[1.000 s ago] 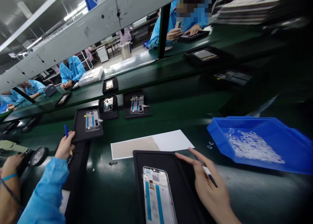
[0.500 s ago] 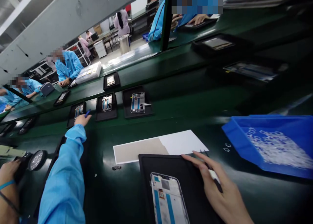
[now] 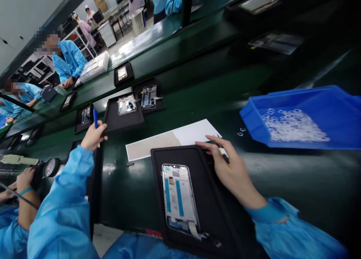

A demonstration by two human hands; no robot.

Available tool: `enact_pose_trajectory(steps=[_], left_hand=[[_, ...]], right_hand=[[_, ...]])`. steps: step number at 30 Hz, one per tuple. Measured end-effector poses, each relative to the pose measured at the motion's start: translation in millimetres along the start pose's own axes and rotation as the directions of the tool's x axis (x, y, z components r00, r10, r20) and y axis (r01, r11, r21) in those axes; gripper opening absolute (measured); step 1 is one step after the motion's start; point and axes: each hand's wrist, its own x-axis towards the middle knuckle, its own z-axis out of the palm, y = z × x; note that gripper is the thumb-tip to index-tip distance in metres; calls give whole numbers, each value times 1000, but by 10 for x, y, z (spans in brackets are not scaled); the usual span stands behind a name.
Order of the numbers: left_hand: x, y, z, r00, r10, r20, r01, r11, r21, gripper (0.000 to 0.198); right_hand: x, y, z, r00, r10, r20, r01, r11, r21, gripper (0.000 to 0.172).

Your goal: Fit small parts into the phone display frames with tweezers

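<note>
My left hand [image 3: 94, 134] is closed round a blue pen-like tool [image 3: 95, 118], its fingers at the near left corner of a black tray [image 3: 114, 121]. That tray bears a phone frame [image 3: 126, 104] and overlaps the tray behind it. My right hand [image 3: 232, 170] holds what look like tweezers [image 3: 225, 153], white and dark, mostly hidden by the fingers. Its fingertips lie by the far right corner of a nearer black tray [image 3: 210, 198]. In this tray lies a phone frame [image 3: 180, 198] with two blue strips and a loose ribbon cable [image 3: 194, 230] at its lower end.
A blue bin [image 3: 338, 118] of small clear pieces stands right, with two loose pieces [image 3: 241, 131] beside it. A white and beige sheet [image 3: 153, 144] lies behind the near tray. A co-worker's hand [image 3: 25, 180] is by a round lamp-like head [image 3: 51, 167] at left. More trays line the bench.
My left hand has shifted from the leftmost tray to the middle tray's corner. The middle tray has moved over its neighbour. The view has shifted, showing more of the near tray.
</note>
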Motion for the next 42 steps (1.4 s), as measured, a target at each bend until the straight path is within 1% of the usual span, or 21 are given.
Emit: enact_pose_trajectory(steps=[2, 3, 5, 7, 10, 12, 14, 15, 17, 20, 21, 23, 25, 26, 28, 30, 32, 34, 36, 39, 42], left_hand=[[-598, -170, 58, 999, 3, 46, -1, 999, -45, 31], [-904, -286, 116, 997, 5, 79, 5, 992, -127, 36], [-1497, -549, 285, 984, -47, 171, 79, 979, -186, 42], [-2012, -807, 498, 961, -78, 266, 131, 973, -188, 37], [-2530, -1087, 781, 973, 36, 226, -12, 994, -105, 22], [-2658, -1186, 856, 956, 145, 255, -149, 989, -7, 20], [-2606, -1240, 815, 938, 238, 251, -263, 962, 69, 17], [-2519, -1259, 762, 936, 284, 209, -309, 946, 99, 13], [-2249, -1296, 638, 927, 369, 64, -374, 912, 165, 4], [-1736, -1351, 532, 878, 472, -76, -436, 856, 279, 13], [-1575, -1367, 533, 871, 483, -89, -435, 843, 318, 18], [-1312, -1390, 576, 880, 470, -63, -413, 826, 384, 25], [-1144, -1405, 640, 899, 437, -2, -397, 818, 417, 25], [-1094, -1411, 667, 905, 424, 25, -394, 817, 420, 22], [-1045, -1421, 696, 907, 417, 49, -399, 820, 410, 14], [-1046, -1423, 695, 906, 421, 44, -404, 830, 385, 10], [-1081, -1406, 680, 904, 426, 26, -407, 842, 354, 10], [-1143, -1365, 674, 897, 442, -7, -418, 855, 307, 10], [-1217, -1308, 683, 867, 494, -60, -465, 848, 255, 9], [-1316, -1230, 717, 772, 624, -121, -591, 774, 227, 4], [-1362, -1198, 744, 691, 714, -116, -672, 693, 260, 4]], right_hand=[[35, -27, -4, 999, 36, -8, -34, 991, 132, 55], [47, -44, -6, 999, 50, -18, -46, 981, 187, 56], [58, -77, -6, 995, 77, -55, -60, 962, 266, 57], [51, -100, -2, 988, 114, -106, -74, 942, 328, 58], [20, -112, 13, 974, 155, -165, -84, 925, 372, 59], [-7, -117, 29, 979, 141, -145, -83, 933, 349, 58], [-35, -125, 47, 990, 100, -100, -67, 956, 286, 56], [-50, -131, 56, 994, 73, -81, -51, 967, 248, 55], [-75, -150, 66, 997, 14, -74, 0, 984, 179, 54], [-101, -241, 44, 985, -97, -140, 114, 987, 115, 51], [-105, -298, 24, 977, -134, -165, 151, 984, 96, 49], [-108, -452, -27, 972, -164, -170, 181, 979, 89, 44], [-94, -625, -68, 988, -136, -79, 145, 982, 125, 41], [-80, -704, -73, 994, -110, 11, 107, 983, 150, 40], [-39, -820, -32, 968, -76, 239, 32, 983, 182, 41], [-1, -877, 88, 885, -73, 459, -26, 978, 207, 38], [15, -896, 275, 802, -77, 592, -66, 974, 216, 32], [-1, -911, 489, 754, -60, 654, -93, 976, 195, 27], [-43, -936, 689, 717, -21, 696, -129, 978, 163, 28], [-117, -973, 902, 678, 19, 734, -218, 960, 177, 30], [-174, -963, 999, 696, 20, 717, -277, 930, 242, 29]])
